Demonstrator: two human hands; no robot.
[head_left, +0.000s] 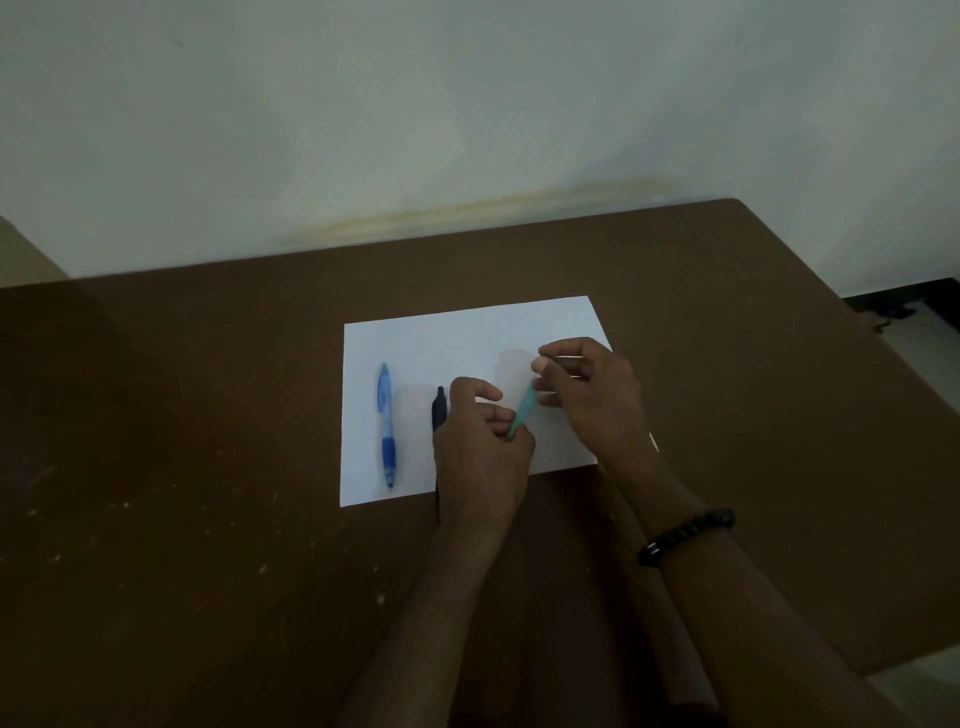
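Two forearms come in from the bottom edge, the left forearm (447, 597) bare, the right forearm (737, 613) with a black bead bracelet (685, 535) at the wrist. Both reach over a brown desk (208, 415), scuffed with pale specks, to a white sheet of paper (467, 343) lying flat near its middle. Teal pen (522, 413) held up between the two hands above the right half of the sheet, tilted, lower end toward the person, upper end away and to the right. Left grip (480, 441): fingers curled in, clasping the lower end of the teal pen against the thumb. Right grip (592, 395): fingertips drawn together and pinching the pen's upper end; slight blur there, so the exact finger placement is unclear. Black pen (439, 410) lies on the sheet just left of the left grip, mostly hidden under that hand and wrist, its near end running off the front edge of the paper. Blue pen (385, 426) lies on the left part of the sheet, roughly parallel to the black one, dark rubber sleeve toward the near end, apart from both hands. Pale wall (467, 104) behind the desk, a yellowish stain along its base. Light dim overall.
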